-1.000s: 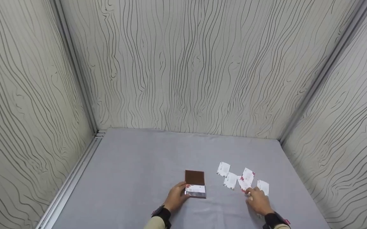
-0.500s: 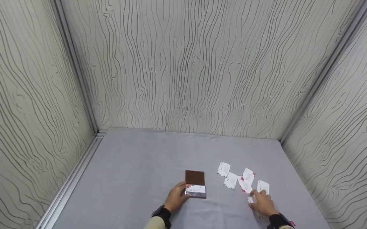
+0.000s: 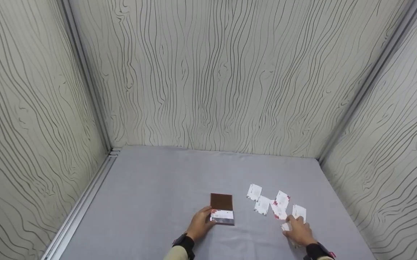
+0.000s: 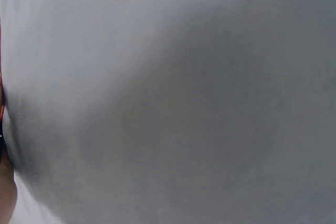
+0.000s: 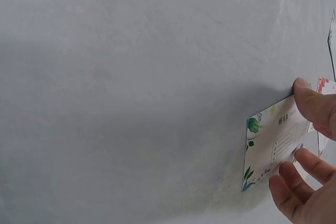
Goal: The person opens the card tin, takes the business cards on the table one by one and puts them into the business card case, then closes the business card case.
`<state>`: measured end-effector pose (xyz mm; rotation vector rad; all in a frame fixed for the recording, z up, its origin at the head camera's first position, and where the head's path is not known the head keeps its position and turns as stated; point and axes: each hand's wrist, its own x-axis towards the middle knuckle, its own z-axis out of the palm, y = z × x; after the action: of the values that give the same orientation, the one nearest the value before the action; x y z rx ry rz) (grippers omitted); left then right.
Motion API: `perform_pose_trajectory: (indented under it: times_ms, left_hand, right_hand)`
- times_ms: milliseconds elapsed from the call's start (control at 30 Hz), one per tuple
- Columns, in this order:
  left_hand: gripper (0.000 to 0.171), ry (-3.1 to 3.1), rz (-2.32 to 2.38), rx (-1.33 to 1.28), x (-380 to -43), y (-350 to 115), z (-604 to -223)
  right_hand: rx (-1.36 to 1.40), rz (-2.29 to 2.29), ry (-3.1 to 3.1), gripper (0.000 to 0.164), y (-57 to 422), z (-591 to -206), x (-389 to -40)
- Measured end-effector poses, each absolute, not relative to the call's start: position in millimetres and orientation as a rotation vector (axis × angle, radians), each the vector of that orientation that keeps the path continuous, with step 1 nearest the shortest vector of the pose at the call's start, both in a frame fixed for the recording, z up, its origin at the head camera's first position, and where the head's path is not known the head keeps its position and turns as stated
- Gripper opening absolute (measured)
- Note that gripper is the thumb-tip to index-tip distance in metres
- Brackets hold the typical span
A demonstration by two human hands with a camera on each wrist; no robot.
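Observation:
My left hand [image 3: 199,224] grips the left edge of an open brown card holder [image 3: 221,201] lying on the cloth. A white card with red flowers [image 3: 222,213] shows on the holder's lower half. In the left wrist view only a sliver of the hand [image 4: 7,192] appears at the left edge. My right hand [image 3: 299,232] pinches a white business card [image 5: 273,142] printed with green leaves, thumb at one edge and fingertips at the other. Most of that card is hidden by the hand in the head view.
Beyond the right hand lie several loose cards: a white one [image 3: 254,192], another overlapping its corner [image 3: 262,205], red-flowered cards [image 3: 282,198] and one at the right [image 3: 299,210]. Grey cloth [image 3: 165,180] covers the table; a patterned wall panel [image 3: 208,90] stands behind.
My right hand has shifted slightly right, away from the red-flowered cards, and a card now shows at its fingers. The left hand and card holder have stayed still.

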<state>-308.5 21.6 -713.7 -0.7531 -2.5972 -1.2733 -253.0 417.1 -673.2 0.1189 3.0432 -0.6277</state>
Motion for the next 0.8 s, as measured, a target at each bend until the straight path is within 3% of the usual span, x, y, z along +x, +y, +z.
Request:
perform_pose_trajectory:
  times_ms: [800]
  left_hand:
    - [0.042, -2.586, -1.248, -0.737, -312.1, 23.0, -720.1]
  right_hand:
    - [0.070, -0.665, 3.111, 0.049, 417.6, -669.6, -252.1]
